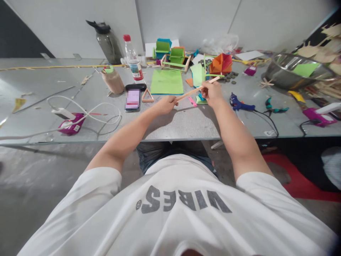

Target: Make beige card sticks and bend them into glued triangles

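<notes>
A thin light wooden strip (190,94) slants above the grey table between my hands, its right end higher. My left hand (169,104) is closed on its lower left end. Nearer the other end, my right hand (212,93) pinches the strip, and a short piece sticks out past the fingers. Green paper sheets (167,81) lie just behind my left hand. A pink cutter (192,101) rests on the table between the hands. Left of my left hand stands a small wooden triangle (147,96).
A phone (132,99), a bottle (134,64) and a stick holder (113,81) are left of the paper. Folded paper models (177,57) stand behind it. To the right are a blue glue gun (242,103), pliers (275,106) and a metal bowl (282,73).
</notes>
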